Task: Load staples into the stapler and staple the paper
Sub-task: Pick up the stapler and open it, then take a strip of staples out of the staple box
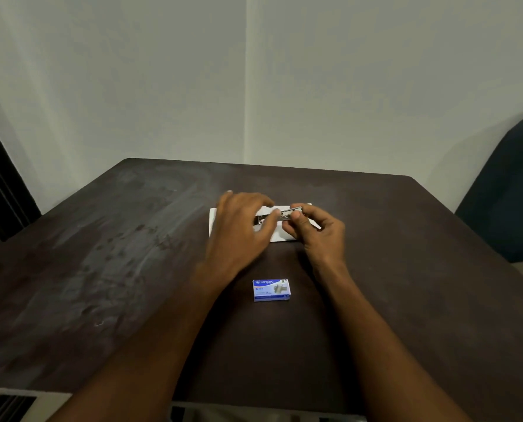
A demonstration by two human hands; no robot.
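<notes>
Blue cardboard staple box (271,289); left hand (242,222), right hand (321,231) hold shiny metal stapler (291,212).

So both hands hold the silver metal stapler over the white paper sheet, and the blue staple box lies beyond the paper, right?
Not quite: the head view shows the blue staple box nearer the person than the white paper sheet, between the forearms. The left hand and right hand do hold the silver metal stapler.
</notes>
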